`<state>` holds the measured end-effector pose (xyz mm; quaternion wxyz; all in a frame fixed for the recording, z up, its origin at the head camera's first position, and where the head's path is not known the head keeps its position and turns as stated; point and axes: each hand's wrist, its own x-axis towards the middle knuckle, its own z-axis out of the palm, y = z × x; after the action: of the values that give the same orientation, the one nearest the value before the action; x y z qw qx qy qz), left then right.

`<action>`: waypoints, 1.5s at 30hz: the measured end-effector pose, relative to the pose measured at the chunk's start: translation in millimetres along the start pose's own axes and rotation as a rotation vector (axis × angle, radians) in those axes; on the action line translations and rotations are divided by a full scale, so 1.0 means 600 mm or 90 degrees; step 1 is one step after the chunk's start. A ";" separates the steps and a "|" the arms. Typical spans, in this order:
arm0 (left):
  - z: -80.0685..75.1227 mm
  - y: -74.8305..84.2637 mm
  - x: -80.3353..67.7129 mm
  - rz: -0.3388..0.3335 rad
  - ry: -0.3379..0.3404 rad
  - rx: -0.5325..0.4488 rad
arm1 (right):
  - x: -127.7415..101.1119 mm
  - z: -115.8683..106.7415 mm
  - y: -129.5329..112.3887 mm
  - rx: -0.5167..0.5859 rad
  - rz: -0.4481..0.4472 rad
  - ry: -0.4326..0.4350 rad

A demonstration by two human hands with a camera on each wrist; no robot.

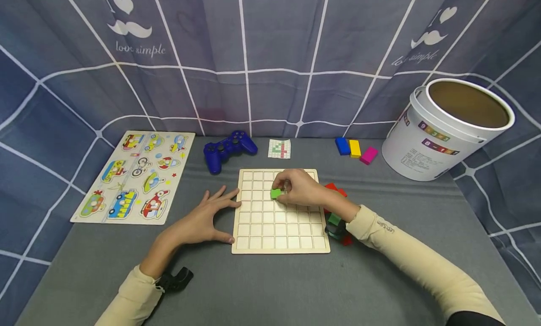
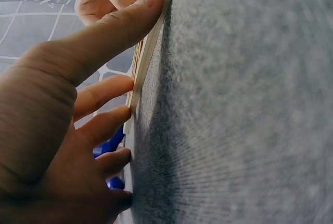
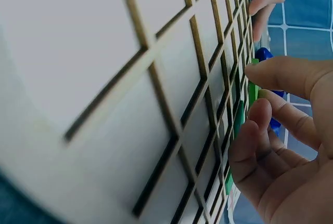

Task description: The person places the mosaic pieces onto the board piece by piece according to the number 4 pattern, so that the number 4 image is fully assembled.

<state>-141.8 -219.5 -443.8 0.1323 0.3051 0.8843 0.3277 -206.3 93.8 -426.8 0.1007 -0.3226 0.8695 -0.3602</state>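
A light wooden grid board (image 1: 268, 230) lies on the grey table. Over its upper middle, my right hand (image 1: 302, 189) pinches a small green square tile (image 1: 276, 194) between thumb and finger. The right wrist view shows that green tile (image 3: 253, 86) close to the grid, and more green pieces (image 3: 239, 119) on the board beyond, partly hidden by the fingers. My left hand (image 1: 207, 220) has its fingers spread, with thumb and fingertips touching the board's left edge. Under and beside the right wrist lies a pile of red and green pieces (image 1: 335, 220), partly covered.
Behind the board lie a small pattern card (image 1: 279, 149) and a blue game controller (image 1: 230, 150). A picture puzzle board (image 1: 141, 185) is at left. Blue (image 1: 343, 146), yellow (image 1: 354, 148) and magenta (image 1: 369, 155) blocks sit beside a white bucket (image 1: 416, 145) at the back right.
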 end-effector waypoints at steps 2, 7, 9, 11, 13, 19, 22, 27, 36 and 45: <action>-0.002 0.001 0.002 -0.001 -0.001 0.002 | 0.006 0.003 0.000 -0.018 -0.010 0.003; -0.002 0.001 0.003 0.002 -0.004 0.002 | 0.017 0.009 -0.005 -0.060 -0.021 -0.005; -0.002 0.000 0.003 0.005 -0.004 0.001 | 0.019 0.010 -0.009 -0.073 -0.019 -0.010; -0.001 -0.001 0.001 0.006 -0.002 -0.002 | 0.021 0.012 -0.013 -0.082 -0.018 -0.016; 0.000 -0.001 -0.001 0.005 0.000 -0.006 | 0.024 0.015 -0.017 -0.088 -0.015 -0.023; 0.007 -0.001 -0.007 -0.003 -0.002 -0.015 | 0.026 0.023 -0.023 -0.100 0.001 -0.054; 0.011 -0.002 -0.006 -0.004 -0.002 -0.010 | 0.024 0.021 -0.022 -0.101 -0.002 -0.052; 0.013 0.000 -0.004 0.001 0.002 -0.012 | 0.007 0.006 -0.015 -0.076 -0.004 -0.016; 0.013 0.000 -0.005 -0.003 0.006 -0.012 | -0.041 -0.035 0.017 -0.029 -0.014 0.030; 0.003 0.001 -0.002 0.006 0.010 -0.006 | -0.106 -0.079 0.038 -0.012 0.032 0.069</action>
<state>-139.9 -218.8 -445.0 0.1247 0.3062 0.8823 0.3349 -187.8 172.8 -412.3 0.0593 -0.2814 0.8849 -0.3663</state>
